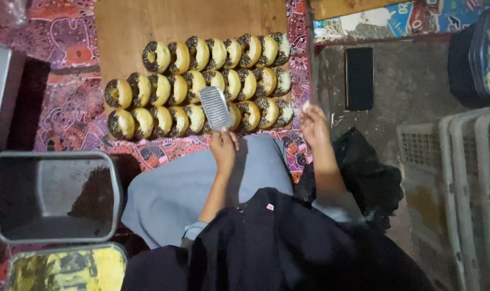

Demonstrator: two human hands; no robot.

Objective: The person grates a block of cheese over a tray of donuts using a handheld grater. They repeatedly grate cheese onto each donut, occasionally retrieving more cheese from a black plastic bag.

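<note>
Three rows of doughnuts point(201, 89) with dark topping, stood on edge and leaning one on the next, fill the near part of a wooden board point(131, 21) set on a patterned cloth point(67, 108)

Item: grater point(216, 108), flat, grey metal, in my left hand point(224, 146). My fingers are closed round its lower end, so the blade stands up and away from me out of the fist. Long axis runs from my hand toward the far edge of the board, tilted a little to my left. Blade lies over the nearest row, about the middle of it; I cannot tell whether it touches the doughnuts or hangs just above them.

Item: small pale lump point(306, 107), kind not clear, pinched at the fingertips of my right hand point(314, 125). This hand sits just beside the right end of the nearest row, at the board's corner, near the grater but apart from it. The left hand is the nearer one to the doughnuts under the blade.

Rows run left to right across my view, crosswise to the grater's length.

Also present: grey metal tin point(2, 178) at my left knee; second tin point(18, 253) with yellow contents below it; black phone point(359, 78) flat on the concrete floor point(412, 81) to my right; black bag point(366, 172) by my right elbow
</note>
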